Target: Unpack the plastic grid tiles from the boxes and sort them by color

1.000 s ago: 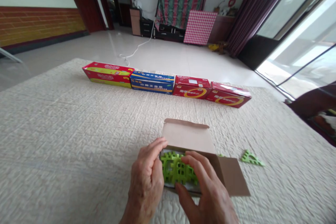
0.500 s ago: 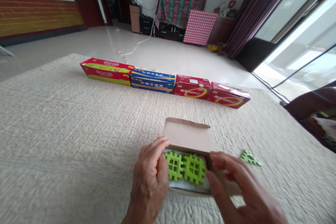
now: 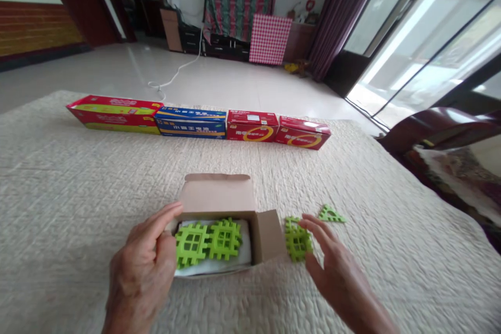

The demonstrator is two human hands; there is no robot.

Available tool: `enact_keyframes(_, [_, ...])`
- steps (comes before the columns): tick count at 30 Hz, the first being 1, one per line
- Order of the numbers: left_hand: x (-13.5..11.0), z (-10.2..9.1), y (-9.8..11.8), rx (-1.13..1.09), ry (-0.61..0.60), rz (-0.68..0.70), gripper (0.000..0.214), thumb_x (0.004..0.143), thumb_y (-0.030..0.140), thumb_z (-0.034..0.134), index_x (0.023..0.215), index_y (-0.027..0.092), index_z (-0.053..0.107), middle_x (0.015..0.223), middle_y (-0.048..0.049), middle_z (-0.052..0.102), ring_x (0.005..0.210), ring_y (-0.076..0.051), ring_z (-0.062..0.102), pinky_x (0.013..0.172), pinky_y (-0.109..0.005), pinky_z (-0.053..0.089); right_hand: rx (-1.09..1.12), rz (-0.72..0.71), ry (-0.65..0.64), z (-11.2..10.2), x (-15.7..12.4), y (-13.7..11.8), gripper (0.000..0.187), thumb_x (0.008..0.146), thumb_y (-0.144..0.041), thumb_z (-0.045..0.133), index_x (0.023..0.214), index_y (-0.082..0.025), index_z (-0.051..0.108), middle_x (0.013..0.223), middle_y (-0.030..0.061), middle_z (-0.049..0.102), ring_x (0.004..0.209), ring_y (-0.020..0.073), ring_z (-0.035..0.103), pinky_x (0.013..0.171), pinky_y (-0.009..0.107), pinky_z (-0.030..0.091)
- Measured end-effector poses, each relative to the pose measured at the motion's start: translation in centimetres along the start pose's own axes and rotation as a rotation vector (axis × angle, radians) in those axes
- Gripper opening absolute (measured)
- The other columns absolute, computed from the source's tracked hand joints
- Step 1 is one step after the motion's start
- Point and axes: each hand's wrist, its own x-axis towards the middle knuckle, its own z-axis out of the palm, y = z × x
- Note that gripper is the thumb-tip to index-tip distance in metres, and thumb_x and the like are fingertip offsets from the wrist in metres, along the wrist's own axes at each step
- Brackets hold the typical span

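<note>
My left hand (image 3: pixel 144 266) is on the left end of an open cardboard box (image 3: pixel 270 235), its fingers along the wall and its thumb bent in by the contents. Inside the box, on white lining, lie two green square toy blocks with window grids: a left block (image 3: pixel 191 244) and a right block (image 3: pixel 225 239). My right hand (image 3: pixel 336 261) has its fingers apart at the right edge of another green window block (image 3: pixel 298 240), lying on the bedspread beside the box flap. Beyond it lies a green triangular piece (image 3: pixel 331 214).
A row of cartons stands across the cream quilted cover (image 3: pixel 97 193): a red and yellow carton (image 3: pixel 117 115), a blue carton (image 3: pixel 191 124) and two red cartons (image 3: pixel 252 126). A dark wooden armrest (image 3: pixel 415 125) is at the right. A white cable (image 3: pixel 176 75) trails over the floor behind.
My right hand has moved off the box's right end to the green block beside it, now visible. The right flap shows folded out. The view has turned right; my left hand stays at the box.
</note>
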Motion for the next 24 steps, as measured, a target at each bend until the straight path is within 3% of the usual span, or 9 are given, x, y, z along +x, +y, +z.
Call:
enact_keyframes(6, [-0.1,0.4,-0.3,-0.011,-0.029,0.020,0.040,0.079,0.017,0.047,0.109,0.032,0.068,0.119,0.0042,0.069,0.110,-0.021,0.065,0.098,-0.034,0.052,-0.064,-0.099,-0.051,1.9,-1.1,1.2,0.068,0.062,-0.003,0.044,0.127,-0.021,0.052,0.138,0.0114,0.053,0.126,0.0270,0.053,0.097,0.049,0.052])
enact_keyframes(15, [-0.2,0.6,0.5,-0.067,-0.023,-0.012,0.038,0.081,0.018,0.046,0.110,0.027,0.068,0.119,0.0001,0.069,0.110,-0.020,0.065,0.099,-0.034,0.051,-0.067,-0.088,-0.025,2.1,-0.9,1.8,0.050,0.072,-0.013,0.050,0.121,-0.019,0.053,0.135,0.0152,0.051,0.117,0.0304,0.059,0.089,0.051,0.056])
enact_keyframes(20, [0.0,0.6,1.1,-0.103,-0.001,0.016,0.034,0.082,0.019,0.045,0.106,0.021,0.070,0.114,-0.0034,0.072,0.106,-0.020,0.067,0.095,-0.033,0.054,-0.104,-0.043,0.147,-0.1,-0.2,1.7,0.039,0.080,-0.031,0.054,0.118,-0.021,0.056,0.126,0.0155,0.054,0.107,0.0320,0.063,0.079,0.048,0.059])
enact_keyframes(24, [0.3,0.2,1.6,-0.083,0.008,0.089,0.034,0.083,0.016,0.043,0.103,0.019,0.071,0.110,-0.0049,0.073,0.102,-0.020,0.068,0.091,-0.033,0.056,-0.080,0.126,0.278,-2.9,0.1,0.3,0.052,0.079,-0.052,0.061,0.122,-0.023,0.058,0.120,0.0143,0.056,0.075,0.0230,0.069,0.048,0.031,0.057])
